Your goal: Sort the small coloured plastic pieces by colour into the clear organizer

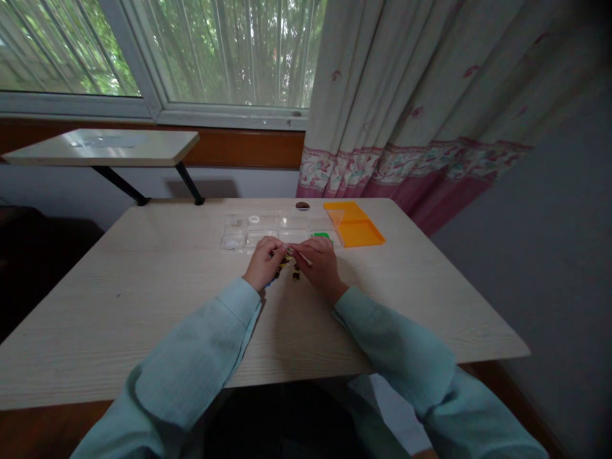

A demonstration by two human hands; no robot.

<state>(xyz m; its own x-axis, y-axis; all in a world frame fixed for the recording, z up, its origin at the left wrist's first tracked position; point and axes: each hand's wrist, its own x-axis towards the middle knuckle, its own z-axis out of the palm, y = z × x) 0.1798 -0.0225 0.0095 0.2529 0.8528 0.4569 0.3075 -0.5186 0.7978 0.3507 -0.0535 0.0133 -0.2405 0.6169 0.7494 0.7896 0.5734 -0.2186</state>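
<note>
My left hand (pixel 264 260) and my right hand (pixel 319 264) meet at the middle of the wooden table (pixel 143 299), fingers curled and pinched together over a little cluster of small dark and yellow pieces (pixel 289 262). What exactly each hand grips is too small to make out. A clear compartment tray (pixel 248 231) lies just beyond the hands. A green piece (pixel 321 236) shows behind my right hand. An orange tray (pixel 354 224) sits to the right of the clear tray. Both arms wear light blue sleeves.
A small dark round object (pixel 302 205) lies near the table's far edge. A white shelf on black brackets (pixel 102 146) juts out under the window at the back left. A flowered curtain (pixel 421 115) hangs at the back right.
</note>
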